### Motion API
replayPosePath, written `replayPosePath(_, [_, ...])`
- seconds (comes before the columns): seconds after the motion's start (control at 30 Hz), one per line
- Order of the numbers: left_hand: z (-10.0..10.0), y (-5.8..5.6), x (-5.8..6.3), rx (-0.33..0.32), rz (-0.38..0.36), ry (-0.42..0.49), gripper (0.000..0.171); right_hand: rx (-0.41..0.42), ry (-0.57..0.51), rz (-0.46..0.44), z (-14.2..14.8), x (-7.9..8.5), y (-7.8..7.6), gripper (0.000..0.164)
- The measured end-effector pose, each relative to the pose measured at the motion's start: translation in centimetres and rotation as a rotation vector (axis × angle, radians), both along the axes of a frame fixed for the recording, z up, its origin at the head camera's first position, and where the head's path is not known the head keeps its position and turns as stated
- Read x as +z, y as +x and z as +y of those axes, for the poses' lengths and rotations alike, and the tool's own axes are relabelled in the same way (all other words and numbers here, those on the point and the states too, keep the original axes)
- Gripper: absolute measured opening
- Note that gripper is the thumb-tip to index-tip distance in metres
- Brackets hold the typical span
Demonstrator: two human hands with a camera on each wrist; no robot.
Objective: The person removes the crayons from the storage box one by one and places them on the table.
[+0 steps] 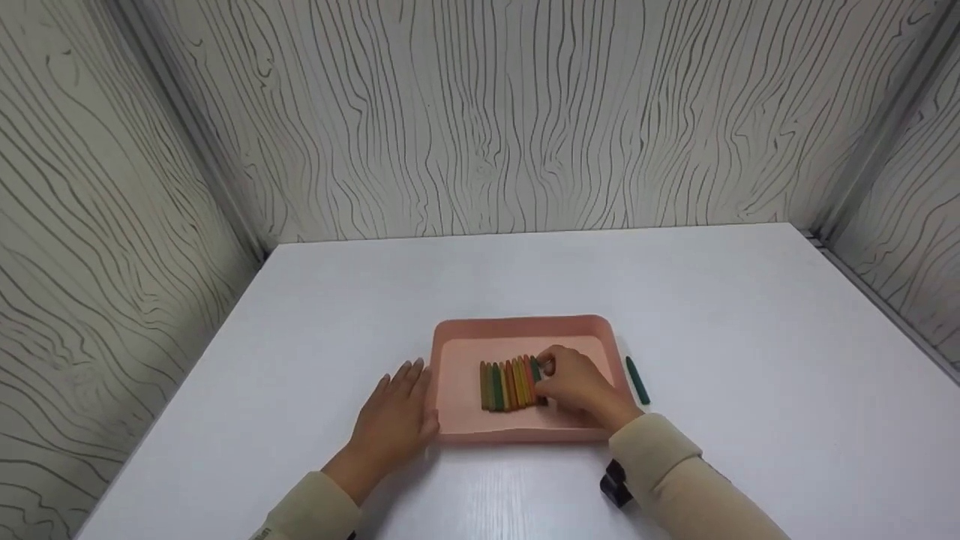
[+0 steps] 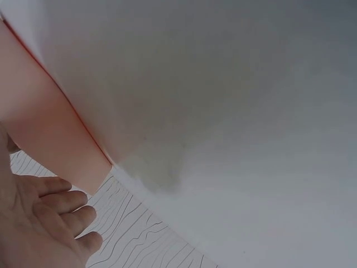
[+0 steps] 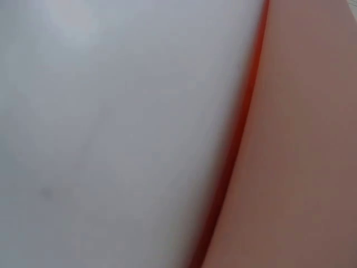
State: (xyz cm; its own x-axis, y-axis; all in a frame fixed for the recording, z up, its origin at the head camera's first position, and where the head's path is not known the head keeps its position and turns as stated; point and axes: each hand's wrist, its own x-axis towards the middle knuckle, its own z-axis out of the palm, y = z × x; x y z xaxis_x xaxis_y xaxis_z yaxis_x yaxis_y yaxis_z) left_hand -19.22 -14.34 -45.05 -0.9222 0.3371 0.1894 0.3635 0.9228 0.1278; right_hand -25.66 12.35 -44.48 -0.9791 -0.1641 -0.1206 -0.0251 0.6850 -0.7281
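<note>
A pink tray (image 1: pixel 461 427) lies on the white table. Inside it, several crayons (image 1: pixel 510 384) in brown, green, orange, yellow and red lie side by side in a row. At the row's right end my right hand (image 1: pixel 577 381) reaches in and pinches a dark crayon (image 1: pixel 543 402) lengthwise between thumb and fingers; most of that crayon is hidden. My left hand (image 1: pixel 395 414) rests with its fingers extended against the tray's left side. In the left wrist view, the left hand (image 2: pixel 47 220) is beside the pink tray wall (image 2: pixel 50 120). The right wrist view shows only the tray wall (image 3: pixel 295 145) and table.
Just outside the tray's right side, a single green crayon (image 1: pixel 637 380) lies on the white table (image 1: pixel 712 315). Wood-grain patterned panels (image 1: pixel 480 112) stand behind the table and at both sides. A black device (image 1: pixel 615 484) sits under the right wrist.
</note>
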Motion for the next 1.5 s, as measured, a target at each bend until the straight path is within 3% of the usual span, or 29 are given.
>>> replayPosePath(0.33, [-0.1,0.2,-0.1,0.006,-0.011,0.010,0.056,-0.039,-0.028,-0.027,-0.2,-0.1,0.1,0.037])
replayPosePath(0.53, [0.0,0.0,-0.1,0.000,-0.008,0.017,0.056,-0.068,-0.125,-0.077,0.2,0.2,0.1,0.039])
replayPosePath(0.8, [0.0,0.1,0.0,-0.005,-0.003,0.014,0.056,-0.084,-0.209,-0.076,1.3,2.1,0.1,0.043])
replayPosePath(1.17, [-0.1,0.3,0.2,-0.013,-0.012,0.033,0.055,-0.045,-0.257,-0.034,5.0,5.1,0.0,0.050])
replayPosePath(1.5, [-0.1,0.2,0.2,-0.022,0.012,0.024,0.054,-0.074,-0.206,-0.047,9.0,5.6,-0.1,0.055])
